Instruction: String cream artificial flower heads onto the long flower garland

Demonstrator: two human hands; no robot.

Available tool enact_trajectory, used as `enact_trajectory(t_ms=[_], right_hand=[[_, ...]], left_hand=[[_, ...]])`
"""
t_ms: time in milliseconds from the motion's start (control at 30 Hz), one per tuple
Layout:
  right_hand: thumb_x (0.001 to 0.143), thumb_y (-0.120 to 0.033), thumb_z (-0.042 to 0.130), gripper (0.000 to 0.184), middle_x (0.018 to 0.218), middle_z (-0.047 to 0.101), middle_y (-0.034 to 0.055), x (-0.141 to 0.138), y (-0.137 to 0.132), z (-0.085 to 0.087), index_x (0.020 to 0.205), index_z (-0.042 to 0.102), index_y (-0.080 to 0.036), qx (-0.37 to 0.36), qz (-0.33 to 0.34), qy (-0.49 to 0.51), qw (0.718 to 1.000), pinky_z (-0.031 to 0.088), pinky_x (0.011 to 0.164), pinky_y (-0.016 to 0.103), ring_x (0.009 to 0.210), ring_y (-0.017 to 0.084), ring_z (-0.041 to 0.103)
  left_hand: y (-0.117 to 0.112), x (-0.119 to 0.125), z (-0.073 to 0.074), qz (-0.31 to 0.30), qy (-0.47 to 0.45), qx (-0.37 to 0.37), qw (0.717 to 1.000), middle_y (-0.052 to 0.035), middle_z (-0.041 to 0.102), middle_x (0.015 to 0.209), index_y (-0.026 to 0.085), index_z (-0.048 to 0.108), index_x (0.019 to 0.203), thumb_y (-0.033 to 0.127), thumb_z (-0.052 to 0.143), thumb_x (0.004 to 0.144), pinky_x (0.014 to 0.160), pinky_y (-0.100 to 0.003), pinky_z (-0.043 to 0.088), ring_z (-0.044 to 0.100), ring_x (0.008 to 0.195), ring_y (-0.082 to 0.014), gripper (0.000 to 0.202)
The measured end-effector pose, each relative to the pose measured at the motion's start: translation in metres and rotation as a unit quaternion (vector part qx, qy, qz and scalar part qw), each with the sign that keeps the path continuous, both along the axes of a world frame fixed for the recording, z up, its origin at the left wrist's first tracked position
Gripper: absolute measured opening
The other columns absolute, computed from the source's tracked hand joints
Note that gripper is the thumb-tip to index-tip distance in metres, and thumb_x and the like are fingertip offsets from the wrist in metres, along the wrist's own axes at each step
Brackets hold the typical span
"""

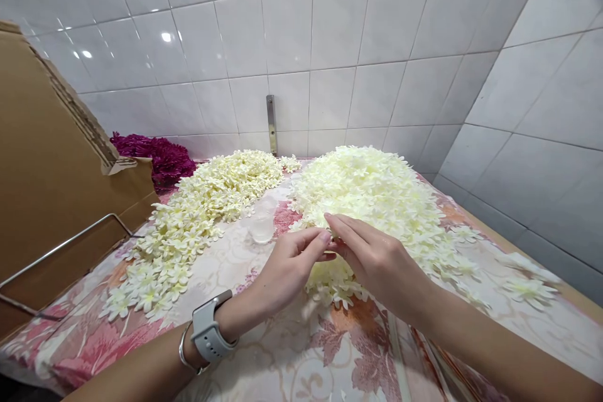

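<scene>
My left hand [293,265] and my right hand [379,256] meet at the fingertips, in front of the right-hand heap of pale white-green flowers [372,185]. The left thumb and fingers are pinched together. Bent over them are the right hand's fingers, also closed. Whatever lies between the fingertips is hidden or too small to name. Left of my hands, a long pile of cream flowers with yellow centres [211,191] spreads towards me. Between the two piles stands a small clear dish [262,230].
A patterned tablecloth [264,364] covers the table. Cardboard [56,132] and a bent metal wire [70,245] stand at the left. Purple flowers [162,157] lie behind. Loose flowers [530,289] lie at the right. A metal strip [271,122] rises against the tiled wall [339,19].
</scene>
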State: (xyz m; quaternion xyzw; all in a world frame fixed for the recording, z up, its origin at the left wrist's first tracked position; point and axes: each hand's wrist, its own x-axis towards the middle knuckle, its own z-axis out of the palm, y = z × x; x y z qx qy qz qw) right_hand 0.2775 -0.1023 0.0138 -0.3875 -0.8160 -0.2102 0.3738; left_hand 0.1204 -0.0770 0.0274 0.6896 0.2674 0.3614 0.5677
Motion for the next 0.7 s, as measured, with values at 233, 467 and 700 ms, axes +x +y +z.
enact_trajectory(t_ms=[233,467,700], right_hand=[[0.089,-0.007,0.04,0.019,0.071,0.064,0.0104,0.005,0.001,0.005,0.082,0.057,-0.011,0.062,-0.031,-0.08,0.994,0.048,0.051,0.026,0.064,0.018,0.062],[0.093,-0.024,0.04,0.038,0.045,0.03,-0.0063,0.029,0.011,0.021,0.055,0.033,-0.02,-0.032,-0.121,0.064,0.99,0.024,0.039,0.021,0.037,0.006,0.029],[0.094,-0.031,0.035,0.04,0.047,0.03,-0.0055,0.026,0.011,0.02,0.056,0.029,-0.021,-0.112,-0.117,0.141,0.977,0.026,0.043,0.023,0.04,0.008,0.031]], left_hand=[[0.005,-0.006,0.005,0.019,0.13,0.18,0.975,-0.0048,0.067,0.077,0.014,0.067,0.081,0.036,0.04,0.091,0.074,-0.033,0.049,0.062,0.078,-0.0192,0.036],[0.016,-0.007,0.004,0.18,0.121,0.196,0.956,-0.0065,0.069,0.091,0.017,0.065,0.095,0.041,0.04,0.09,0.069,-0.028,0.049,0.063,0.087,-0.0193,0.035],[0.016,-0.004,-0.006,0.167,0.131,0.191,0.958,-0.0043,0.067,0.081,0.017,0.061,0.095,0.039,0.04,0.09,0.068,-0.027,0.046,0.062,0.079,-0.0172,0.03]])
